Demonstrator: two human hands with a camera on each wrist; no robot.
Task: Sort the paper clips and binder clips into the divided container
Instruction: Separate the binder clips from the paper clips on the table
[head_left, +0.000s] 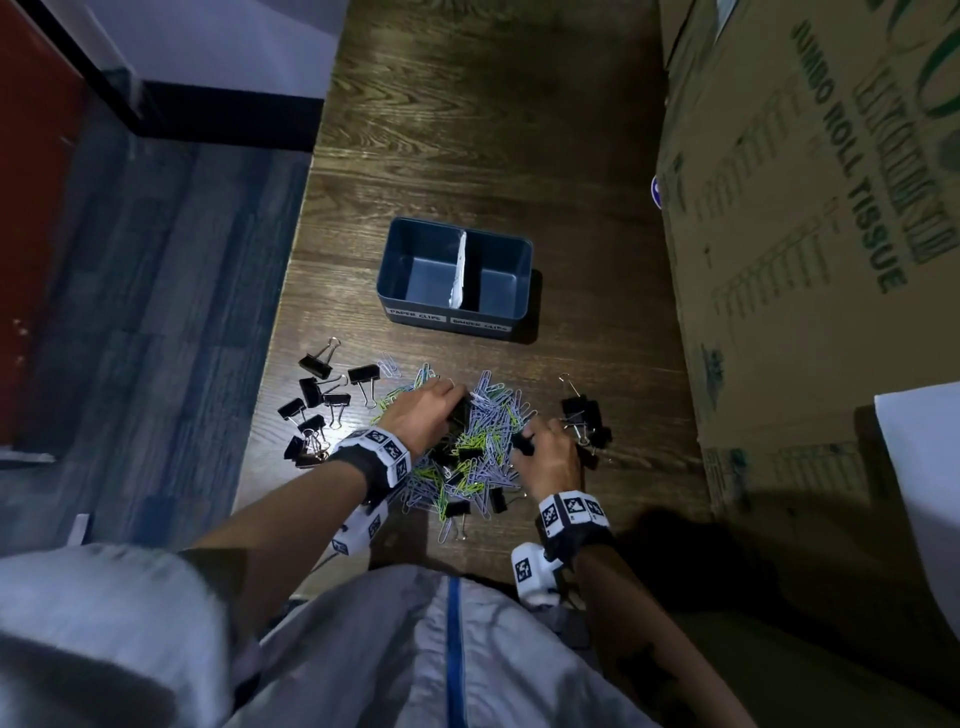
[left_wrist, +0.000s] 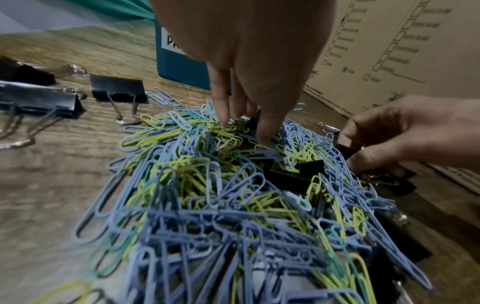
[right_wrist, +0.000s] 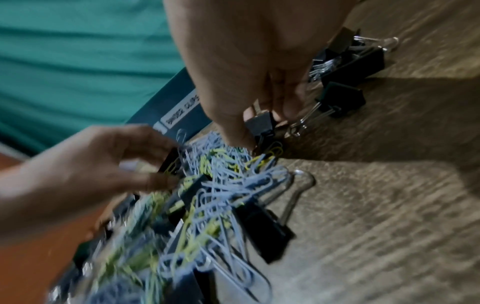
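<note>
A blue divided container (head_left: 400, 249) stands on the wooden table, with a white divider (head_left: 459, 270) and labels for paper clips on the left and binder clips on the right. In front of it lies a pile of blue and yellow-green paper clips (head_left: 483, 447) mixed with black binder clips. At the pile's far side my left hand (head_left: 451, 404) grips a black binder clip (head_left: 460, 413). My right hand (head_left: 522, 442) pinches another black binder clip (right_wrist: 259, 123) at the pile's right edge. Both compartments look empty.
Loose binder clips lie in a group left of the pile (head_left: 319, 402) and another to its right (head_left: 589, 421). A big cardboard box (head_left: 810, 234) walls off the right side. The table's left edge (head_left: 291, 270) drops to the floor.
</note>
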